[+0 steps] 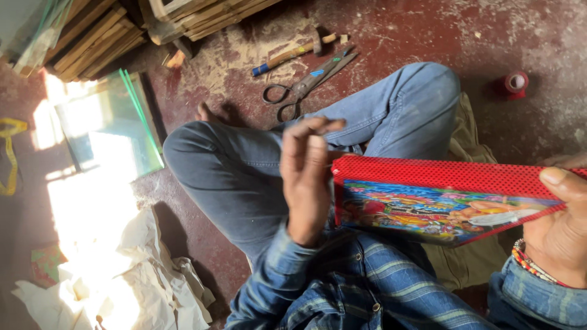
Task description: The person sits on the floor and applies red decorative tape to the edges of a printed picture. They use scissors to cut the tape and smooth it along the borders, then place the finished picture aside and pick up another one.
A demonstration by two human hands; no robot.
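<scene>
Mid-frame, the left hand (306, 183) presses loosely curled fingers against the near end of the red-framed picture (440, 198); the right hand (559, 226) grasps its far edge at lower right. Held so lightly over the lap, it could slip

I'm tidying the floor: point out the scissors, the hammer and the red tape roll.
scissors (304, 88), head view, on the pivot.
hammer (287, 57), head view, on the wooden handle.
red tape roll (515, 84), head view, on its side.

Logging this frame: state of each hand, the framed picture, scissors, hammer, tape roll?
left hand: open, fingers at the frame's left end
right hand: gripping the frame's right end
red framed picture: held tilted over the lap
scissors: lying partly open
hammer: lying flat
red tape roll: on floor
</scene>
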